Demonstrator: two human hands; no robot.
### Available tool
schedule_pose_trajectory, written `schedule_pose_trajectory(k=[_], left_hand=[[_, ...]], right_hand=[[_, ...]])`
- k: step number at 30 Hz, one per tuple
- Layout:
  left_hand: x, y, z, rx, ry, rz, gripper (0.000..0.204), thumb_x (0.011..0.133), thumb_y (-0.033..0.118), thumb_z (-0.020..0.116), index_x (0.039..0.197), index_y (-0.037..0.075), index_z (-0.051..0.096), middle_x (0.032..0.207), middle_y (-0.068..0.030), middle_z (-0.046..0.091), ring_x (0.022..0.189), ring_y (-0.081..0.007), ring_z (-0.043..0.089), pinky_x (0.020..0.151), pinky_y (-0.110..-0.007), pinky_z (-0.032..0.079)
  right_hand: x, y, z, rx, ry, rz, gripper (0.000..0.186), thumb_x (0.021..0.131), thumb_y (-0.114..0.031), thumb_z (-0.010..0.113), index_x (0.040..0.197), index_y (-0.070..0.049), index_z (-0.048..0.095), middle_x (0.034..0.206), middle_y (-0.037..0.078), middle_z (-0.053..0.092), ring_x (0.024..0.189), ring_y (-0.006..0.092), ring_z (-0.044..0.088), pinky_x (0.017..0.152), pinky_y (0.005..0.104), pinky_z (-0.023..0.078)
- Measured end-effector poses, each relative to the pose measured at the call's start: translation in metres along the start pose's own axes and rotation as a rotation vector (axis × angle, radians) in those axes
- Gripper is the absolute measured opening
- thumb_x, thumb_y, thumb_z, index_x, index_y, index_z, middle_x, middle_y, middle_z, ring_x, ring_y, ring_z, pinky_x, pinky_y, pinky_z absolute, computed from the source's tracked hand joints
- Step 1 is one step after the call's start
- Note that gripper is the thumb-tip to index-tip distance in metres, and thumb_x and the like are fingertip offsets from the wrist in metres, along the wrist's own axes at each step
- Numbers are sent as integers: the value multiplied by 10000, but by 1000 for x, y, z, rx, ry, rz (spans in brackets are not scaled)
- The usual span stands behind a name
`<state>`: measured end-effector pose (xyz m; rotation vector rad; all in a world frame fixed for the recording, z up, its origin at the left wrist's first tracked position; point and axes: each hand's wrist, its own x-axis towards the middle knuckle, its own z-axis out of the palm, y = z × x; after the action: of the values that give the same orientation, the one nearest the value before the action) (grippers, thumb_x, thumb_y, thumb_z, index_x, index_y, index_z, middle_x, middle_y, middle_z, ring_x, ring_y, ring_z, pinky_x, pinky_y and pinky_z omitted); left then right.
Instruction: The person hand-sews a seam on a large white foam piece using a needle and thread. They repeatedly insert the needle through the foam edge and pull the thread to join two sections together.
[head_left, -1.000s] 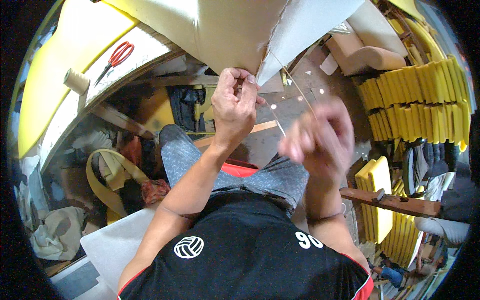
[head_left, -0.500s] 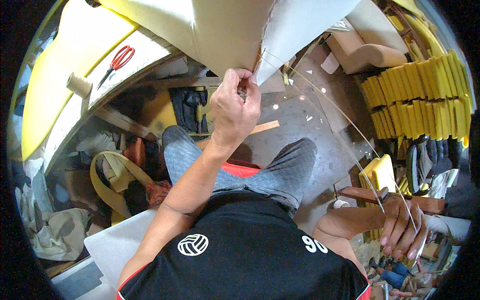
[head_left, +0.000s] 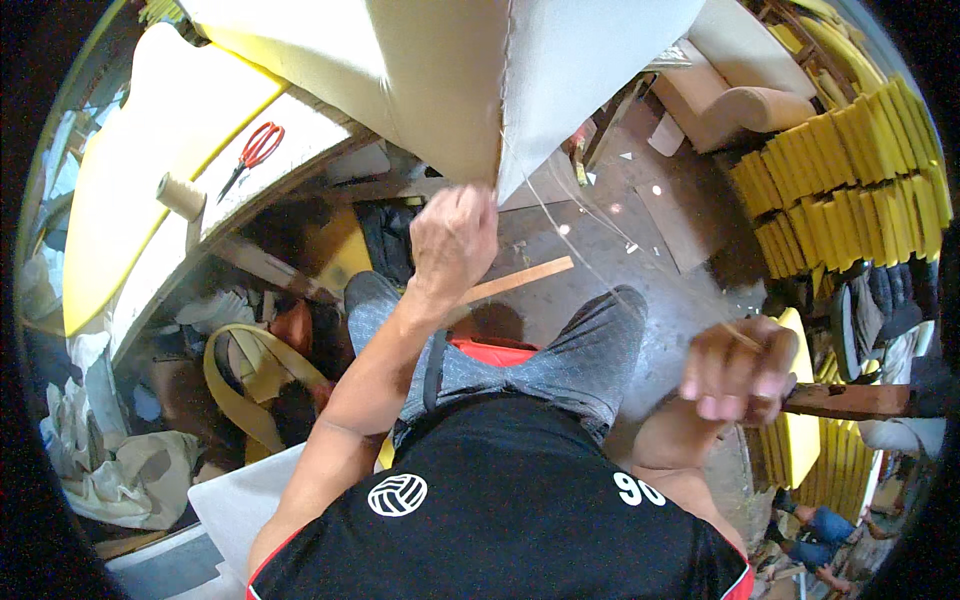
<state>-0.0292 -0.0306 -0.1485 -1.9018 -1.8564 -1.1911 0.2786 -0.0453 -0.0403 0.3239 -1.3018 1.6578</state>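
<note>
Pale upholstery fabric point(head_left: 440, 90) hangs in front of me, with a seam running down to its lower corner. My left hand point(head_left: 455, 238) is closed at that corner, its fingertips hidden behind the knuckles and slightly blurred. From the seam a thin thread point(head_left: 563, 228) runs slack, down and right, toward my right hand point(head_left: 738, 370). That hand is blurred by motion, fingers curled around the thread's end; whether a needle is there I cannot see.
On the left, red-handled scissors point(head_left: 257, 150) and a thread cone point(head_left: 180, 195) rest on a foam-topped piece point(head_left: 170, 110). Stacked yellow foam point(head_left: 840, 170) stands at the right, near a beige armchair point(head_left: 750, 100). A wooden strip point(head_left: 525, 278) lies below my left hand.
My right hand has come inward from the far right, and the thread has gone from taut to slack. My left hand has turned knuckles-up and dropped slightly at the fabric corner.
</note>
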Motion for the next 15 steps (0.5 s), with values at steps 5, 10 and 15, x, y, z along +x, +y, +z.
schedule_pose_trajectory(k=[5,10,15], left_hand=[[-127,-71,-4,174,-273,-121,53,924,130,608,911,78,607,787,-142,631,770,-366,639,704,-480,530],[-221,-126,-92,342,-244,-372,86,947,100,596,888,48,561,821,-183,615,813,-409,614,703,-498,483],[-357,-174,-141,540,-398,-595,133,985,174,586,909,69,556,806,-174,641,775,-407,627,669,-522,492]], right_hand=[[15,37,19,-79,161,108,135,883,-72,687,957,37,714,737,202,688,601,292,666,673,472,575],[29,56,22,-463,308,245,180,920,-71,677,1055,40,720,983,174,719,854,247,695,859,379,549],[66,118,10,-841,375,114,232,980,-77,644,1184,30,667,1108,135,710,947,210,680,871,325,534]])
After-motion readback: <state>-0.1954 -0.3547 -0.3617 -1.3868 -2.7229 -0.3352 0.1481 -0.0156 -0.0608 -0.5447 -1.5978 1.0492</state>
